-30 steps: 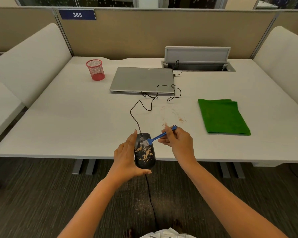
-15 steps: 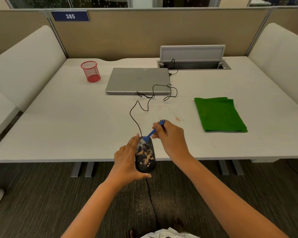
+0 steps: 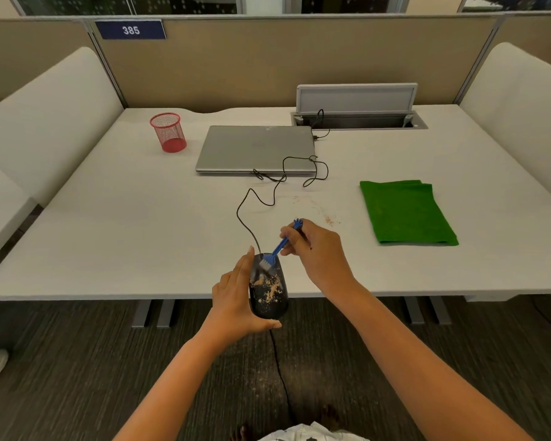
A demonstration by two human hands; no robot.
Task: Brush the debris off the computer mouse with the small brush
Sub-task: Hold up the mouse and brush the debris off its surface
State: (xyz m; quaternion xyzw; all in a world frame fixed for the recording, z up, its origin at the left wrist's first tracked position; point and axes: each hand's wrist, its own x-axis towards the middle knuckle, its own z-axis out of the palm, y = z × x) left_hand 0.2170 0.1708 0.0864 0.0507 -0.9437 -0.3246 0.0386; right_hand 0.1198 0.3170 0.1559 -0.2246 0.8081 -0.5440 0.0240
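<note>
Hands worked together at the near edge of the white tabletop in the head view. We saw the left hand wrapped around a black computer mouse, its grip closed on the body, held just above the edge. Tan debris speckled the mouse's top. The right hand pinched a small blue brush, white bristles touching the mouse's far end. We saw the mouse cable run toward a closed laptop. A green cloth lay at right, a red mesh cup at left.
</note>
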